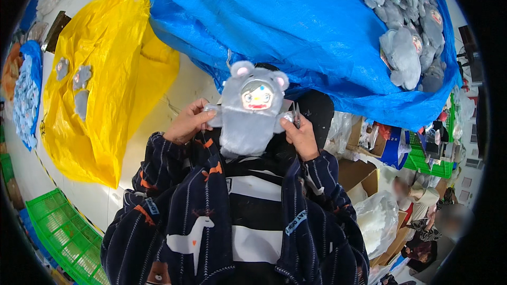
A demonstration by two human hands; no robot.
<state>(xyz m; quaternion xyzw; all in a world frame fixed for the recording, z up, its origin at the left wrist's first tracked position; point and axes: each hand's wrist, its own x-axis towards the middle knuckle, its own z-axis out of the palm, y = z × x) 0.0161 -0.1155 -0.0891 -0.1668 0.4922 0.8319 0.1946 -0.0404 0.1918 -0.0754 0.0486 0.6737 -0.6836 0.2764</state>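
Observation:
A grey plush toy (244, 131) with round pink-lined bear ears and a printed face hangs in front of my lap, face toward me. My left hand (188, 121) pinches the toy's arm on the left side. On the other side my right hand (303, 138) grips the other arm between thumb and fingers. A small pair of thread snips (297, 112) is also in my right hand, its metal blades pointing up past the fingers. The rest of the snips is hidden by the hand.
A large blue sheet (274, 16) spreads ahead, with a heap of grey plush toys (404, 53) at its right. Left lies a yellow sheet (105, 68) bearing several grey plush pieces (82, 76). A green crate (66, 237) stands lower left; cardboard boxes (359, 175) and people are at right.

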